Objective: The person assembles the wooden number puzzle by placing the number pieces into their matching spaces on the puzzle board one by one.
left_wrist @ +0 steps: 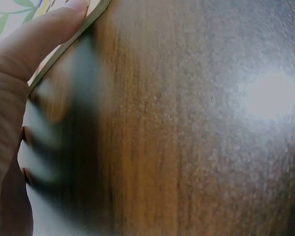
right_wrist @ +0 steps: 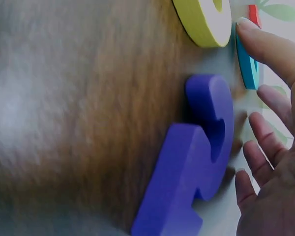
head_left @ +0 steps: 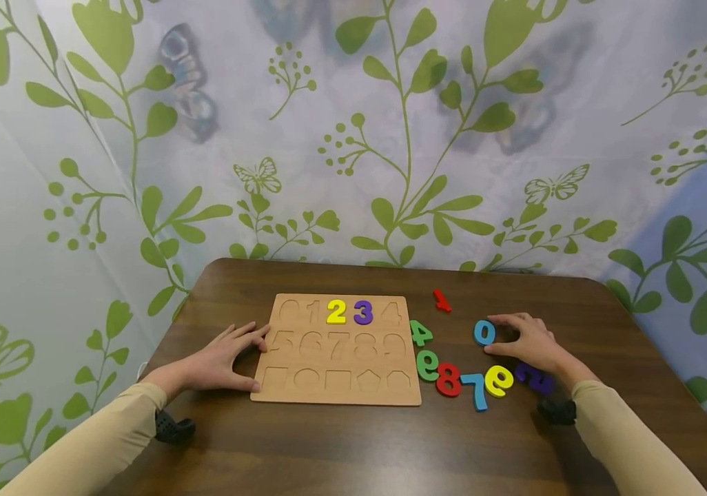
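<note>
A wooden number board (head_left: 336,396) lies mid-table with a yellow 2 (head_left: 336,311) and a purple 3 (head_left: 362,312) seated in its top row. My left hand (head_left: 223,358) rests flat on the table at the board's left edge (left_wrist: 97,11), thumb (left_wrist: 39,39) and fingertips touching it. My right hand (head_left: 527,341) brackets a blue 0 (head_left: 484,332), thumb (right_wrist: 265,44) and forefinger pinching its edges (right_wrist: 248,64). A purple numeral (right_wrist: 196,162) lies under that palm.
Loose numerals lie right of the board: red 1 (head_left: 442,301), green 4 (head_left: 419,333), a green curled digit (head_left: 427,365), red 8 (head_left: 448,379), blue 7 (head_left: 476,390), a yellow curled digit (head_left: 499,380). A leaf-print curtain (head_left: 391,138) hangs behind the dark table (head_left: 353,448).
</note>
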Demonstrator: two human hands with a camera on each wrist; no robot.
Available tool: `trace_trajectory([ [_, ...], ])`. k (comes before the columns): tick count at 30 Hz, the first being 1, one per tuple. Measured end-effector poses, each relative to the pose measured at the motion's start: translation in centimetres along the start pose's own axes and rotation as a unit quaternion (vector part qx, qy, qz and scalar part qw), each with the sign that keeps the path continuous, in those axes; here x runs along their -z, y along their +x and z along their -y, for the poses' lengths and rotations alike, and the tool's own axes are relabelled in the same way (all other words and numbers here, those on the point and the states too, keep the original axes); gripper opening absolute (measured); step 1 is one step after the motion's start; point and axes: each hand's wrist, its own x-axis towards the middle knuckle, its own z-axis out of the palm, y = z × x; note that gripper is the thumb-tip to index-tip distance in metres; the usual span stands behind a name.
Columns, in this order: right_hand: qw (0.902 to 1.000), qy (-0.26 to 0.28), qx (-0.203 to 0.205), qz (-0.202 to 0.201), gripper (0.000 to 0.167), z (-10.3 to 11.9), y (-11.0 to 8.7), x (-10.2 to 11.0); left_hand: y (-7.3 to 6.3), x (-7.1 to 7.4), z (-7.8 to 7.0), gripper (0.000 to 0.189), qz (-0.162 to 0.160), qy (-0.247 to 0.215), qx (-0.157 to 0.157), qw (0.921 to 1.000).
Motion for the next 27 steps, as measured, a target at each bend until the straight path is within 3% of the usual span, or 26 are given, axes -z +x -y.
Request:
trace_trajectory([
  [12, 0.9992, -0.027, -0.02, -0.019, 0.08, 0.22, 0.41, -0.64, 0.12, 0.14, -0.07, 0.06, 0.004, 0.001, 0.001, 1.0],
  [27, 0.9989, -0.036, -0.012, -0.029, 0.074, 0.19, 0.36, -0.93, -0.02, -0.4, 0.09, 0.061, 0.002, 0.005, 0.004, 1.0],
])
